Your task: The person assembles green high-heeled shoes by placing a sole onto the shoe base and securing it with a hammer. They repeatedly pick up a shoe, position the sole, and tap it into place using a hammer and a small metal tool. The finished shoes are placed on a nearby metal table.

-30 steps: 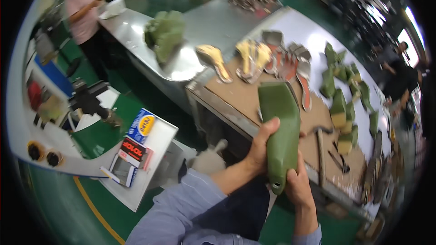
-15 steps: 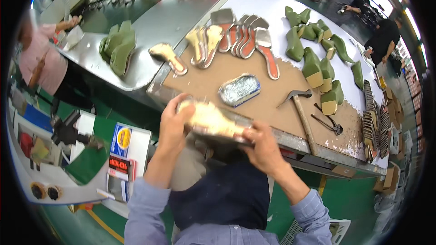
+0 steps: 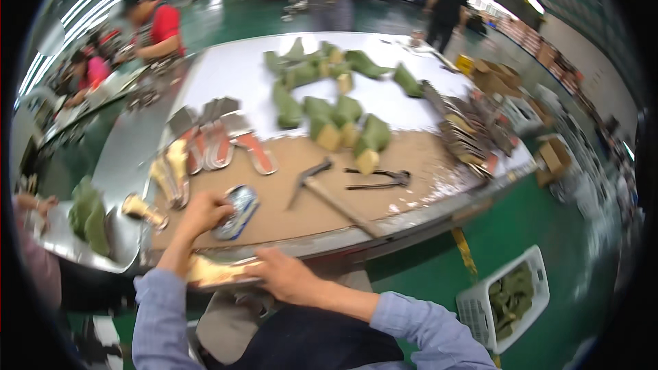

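Hands | your left hand [image 3: 204, 212] curled on the oval tin [image 3: 235, 212] | your right hand [image 3: 286, 275] gripping the tan shoe form [image 3: 216, 272]

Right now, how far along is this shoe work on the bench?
Looks done: green uppers piled at the table's far side. In hand: right hand holds a tan sole piece at the bench edge; left hand reaches the small tin. Left: hammer and pincers lie unused.
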`<state>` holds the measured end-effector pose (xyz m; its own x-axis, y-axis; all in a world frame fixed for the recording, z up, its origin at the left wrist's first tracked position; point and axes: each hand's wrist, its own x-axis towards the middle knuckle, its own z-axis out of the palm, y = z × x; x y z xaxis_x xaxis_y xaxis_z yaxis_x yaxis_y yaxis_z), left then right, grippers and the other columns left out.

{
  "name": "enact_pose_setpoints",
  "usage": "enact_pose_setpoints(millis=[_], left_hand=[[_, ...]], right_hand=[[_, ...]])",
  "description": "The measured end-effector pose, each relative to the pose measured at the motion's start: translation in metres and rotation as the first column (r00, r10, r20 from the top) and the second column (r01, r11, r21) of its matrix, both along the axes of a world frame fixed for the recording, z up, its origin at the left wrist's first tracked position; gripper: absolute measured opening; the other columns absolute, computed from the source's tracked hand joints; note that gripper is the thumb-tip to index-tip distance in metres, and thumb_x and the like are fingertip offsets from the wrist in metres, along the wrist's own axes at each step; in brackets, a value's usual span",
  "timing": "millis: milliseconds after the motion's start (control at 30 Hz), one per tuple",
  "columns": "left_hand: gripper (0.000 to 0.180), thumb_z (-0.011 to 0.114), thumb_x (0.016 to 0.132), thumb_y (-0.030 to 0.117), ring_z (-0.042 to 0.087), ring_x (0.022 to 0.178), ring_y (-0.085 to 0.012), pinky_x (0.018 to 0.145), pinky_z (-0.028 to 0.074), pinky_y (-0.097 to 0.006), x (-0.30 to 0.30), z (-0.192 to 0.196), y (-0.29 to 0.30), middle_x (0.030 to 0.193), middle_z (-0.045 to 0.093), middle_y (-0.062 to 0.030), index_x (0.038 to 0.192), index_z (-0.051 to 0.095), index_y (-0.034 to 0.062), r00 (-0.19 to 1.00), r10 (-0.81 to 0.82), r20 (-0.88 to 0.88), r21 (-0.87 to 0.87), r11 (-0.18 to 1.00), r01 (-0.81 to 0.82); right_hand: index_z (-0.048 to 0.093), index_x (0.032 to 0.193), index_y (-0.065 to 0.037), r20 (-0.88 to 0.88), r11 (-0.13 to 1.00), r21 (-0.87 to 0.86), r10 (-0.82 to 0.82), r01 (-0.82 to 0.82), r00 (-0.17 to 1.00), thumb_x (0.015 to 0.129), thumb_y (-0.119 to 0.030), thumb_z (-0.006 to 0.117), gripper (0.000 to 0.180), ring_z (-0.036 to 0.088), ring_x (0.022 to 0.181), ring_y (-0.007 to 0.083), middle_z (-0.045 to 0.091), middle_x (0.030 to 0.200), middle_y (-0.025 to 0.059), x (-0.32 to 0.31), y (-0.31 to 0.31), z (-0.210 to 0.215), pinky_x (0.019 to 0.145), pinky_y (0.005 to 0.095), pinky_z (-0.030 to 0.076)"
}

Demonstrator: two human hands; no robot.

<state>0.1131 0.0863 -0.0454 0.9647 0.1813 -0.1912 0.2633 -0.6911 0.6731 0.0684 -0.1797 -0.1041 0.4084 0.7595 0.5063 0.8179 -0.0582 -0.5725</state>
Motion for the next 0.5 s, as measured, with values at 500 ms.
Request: enact_pose_setpoints(millis=[500], left_hand=[[0.022, 0.066, 0.094, 0.004, 0.069, 0.078, -0.0125, 0.070, 0.056, -0.027, -0.062, 0.049, -0.066, 0.089, 0.073, -0.0080, 0.114, 0.071, -0.0030, 0.948, 0.121, 0.293, -0.341, 0.940, -0.014]], right_hand=[[0.054, 0.124, -0.012, 0.027, 0.999, -0.001, -0.054, 0.054, 0.998, 0.076, -0.006, 0.075, 0.053, 0.056, 0.109, 0.0398, 0.051, 0.121, 0.0191, 0.000, -0.003, 0.011, 0.091, 0.0483, 0.050]])
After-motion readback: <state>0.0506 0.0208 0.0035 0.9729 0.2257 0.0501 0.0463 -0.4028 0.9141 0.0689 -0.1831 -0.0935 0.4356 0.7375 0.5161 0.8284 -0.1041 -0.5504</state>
